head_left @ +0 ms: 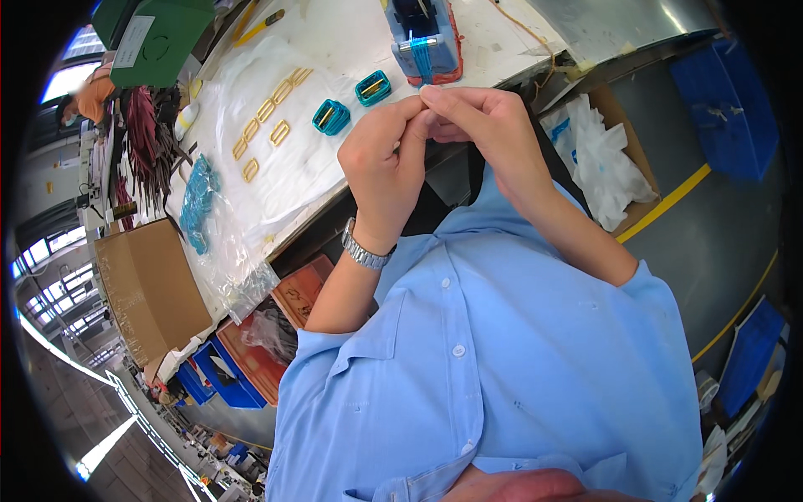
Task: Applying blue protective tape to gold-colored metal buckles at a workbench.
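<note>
My left hand (381, 167), with a metal watch (365, 245) on its wrist, and my right hand (502, 138) meet at the table's near edge. Fingers on both are bent into a pinch, thumbs and fingertips pressed close together; what they hold, if anything, is hidden. Just beyond them stands a grey-blue tape dispenser (450, 60) with turquoise film (421, 57) across its front. To its left lie two buckles wrapped in turquoise film, one (373, 87) nearer the dispenser and another (331, 117) farther left. Several bare gold slide buckles (266, 109) lie in loose rows on white sheeting.
A turquoise bundle in clear plastic (198, 205) lies at the table's left edge beside a cardboard box (155, 289). A yellow-handled tool (259, 28) and a green box (159, 38) are at the far left. Right of me, a carton holds white plastic bags (604, 159); a blue bin (723, 109) stands beyond.
</note>
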{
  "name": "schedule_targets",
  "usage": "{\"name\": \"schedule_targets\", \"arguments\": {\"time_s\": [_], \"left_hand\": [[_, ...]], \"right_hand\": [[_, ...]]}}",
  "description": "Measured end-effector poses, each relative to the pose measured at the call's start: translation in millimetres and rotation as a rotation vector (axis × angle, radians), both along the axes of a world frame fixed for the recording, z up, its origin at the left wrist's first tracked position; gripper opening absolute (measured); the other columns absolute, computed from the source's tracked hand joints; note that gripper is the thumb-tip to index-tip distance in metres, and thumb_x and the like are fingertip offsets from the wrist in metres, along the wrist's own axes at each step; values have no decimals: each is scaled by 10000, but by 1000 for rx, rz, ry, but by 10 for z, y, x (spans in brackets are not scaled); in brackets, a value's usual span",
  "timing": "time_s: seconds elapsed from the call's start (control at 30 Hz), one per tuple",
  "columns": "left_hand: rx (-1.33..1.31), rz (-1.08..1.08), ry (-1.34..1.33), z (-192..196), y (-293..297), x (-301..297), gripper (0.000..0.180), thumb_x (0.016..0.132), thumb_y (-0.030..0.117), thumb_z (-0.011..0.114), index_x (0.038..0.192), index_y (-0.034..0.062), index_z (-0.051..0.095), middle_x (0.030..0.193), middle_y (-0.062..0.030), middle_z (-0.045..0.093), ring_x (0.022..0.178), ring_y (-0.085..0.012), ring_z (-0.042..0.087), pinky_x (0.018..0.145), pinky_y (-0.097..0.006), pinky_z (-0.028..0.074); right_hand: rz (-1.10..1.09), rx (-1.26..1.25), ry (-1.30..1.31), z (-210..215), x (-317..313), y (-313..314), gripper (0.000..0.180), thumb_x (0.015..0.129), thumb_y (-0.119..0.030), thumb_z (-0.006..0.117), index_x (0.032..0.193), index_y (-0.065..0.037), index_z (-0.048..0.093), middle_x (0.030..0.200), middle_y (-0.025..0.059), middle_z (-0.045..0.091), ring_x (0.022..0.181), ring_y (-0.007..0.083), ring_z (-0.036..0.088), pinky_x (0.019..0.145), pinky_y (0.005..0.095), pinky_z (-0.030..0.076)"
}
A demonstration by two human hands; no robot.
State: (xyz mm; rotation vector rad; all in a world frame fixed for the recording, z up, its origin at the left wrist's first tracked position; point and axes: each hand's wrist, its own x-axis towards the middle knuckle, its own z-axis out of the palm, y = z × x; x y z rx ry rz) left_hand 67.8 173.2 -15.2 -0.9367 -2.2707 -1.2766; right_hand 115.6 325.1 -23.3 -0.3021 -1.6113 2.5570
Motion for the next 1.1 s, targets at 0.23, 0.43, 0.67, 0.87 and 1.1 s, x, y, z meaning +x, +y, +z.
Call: {"name": "schedule_targets", "arguments": {"time_s": [0.23,0.43,0.67,0.87,1.1], "left_hand": [[96,-69,-568,106,59,-213,149,1012,100,749,1041,-43,781,820,-82,770,651,-119,709,607,-245,564],[57,-190,-811,269,52,-512,192,1045,116,720,1051,-66,777,815,-64,731,675,-119,673,603,-254,579],[52,-267,-933,404,48,-714,216,1026,154,756,996,-59,774,759,-53,711,602,-104,654,546,-239,555],[60,-251,-1012,442,60,-740,261,1016,202,779,922,-39,749,725,-31,672,563,-92,609,497,-228,492],[48,-184,-865,405,91,-620,250,1034,217,756,928,-9,744,714,-5,644,576,-75,577,509,-224,457]], "right_hand": [[77,6,-72,-97,-127,96,478,1093,-398,652,1105,61,784,947,122,800,874,162,792,851,287,623],[148,-13,-68,-199,-136,147,463,1096,-378,638,1205,59,748,1000,135,811,940,184,792,887,308,617],[10,264,160,-154,-215,176,402,997,-226,774,1267,67,724,1082,128,816,1019,164,768,887,291,594],[30,276,177,-96,-236,183,358,980,-190,796,1244,46,745,1049,112,825,972,133,761,863,280,585],[30,172,170,-123,-272,148,334,979,-205,801,1201,41,764,980,97,828,881,96,752,825,254,581]]}}
